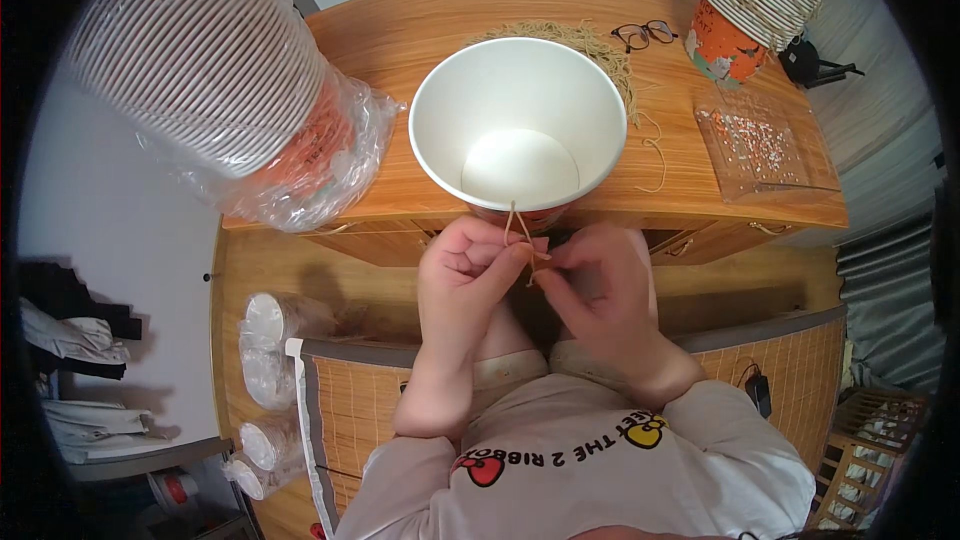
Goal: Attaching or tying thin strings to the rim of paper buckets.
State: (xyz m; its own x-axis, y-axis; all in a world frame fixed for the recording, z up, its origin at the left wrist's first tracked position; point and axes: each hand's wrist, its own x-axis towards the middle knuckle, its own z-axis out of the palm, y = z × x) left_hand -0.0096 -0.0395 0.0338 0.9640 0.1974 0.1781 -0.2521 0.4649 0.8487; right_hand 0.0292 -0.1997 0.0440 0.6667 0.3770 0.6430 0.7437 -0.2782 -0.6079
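Tan cord (513,208) between left fingers (485,233), probably right fingers (561,298)

Head-worn fisheye looks steeply down; shirt (570,490) nearest, bucket (515,80) beyond.

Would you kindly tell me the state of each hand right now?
Left hand: closed, pinching the thin tan cord.
Right hand: curled at that cord; whether it grips cannot be told.

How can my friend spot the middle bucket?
Find the wooden desk. At the middle of its near edge is a wide, round bucket, white inside. Unlike the left stack and right stack of buckets, it is single, its white bottom showing.
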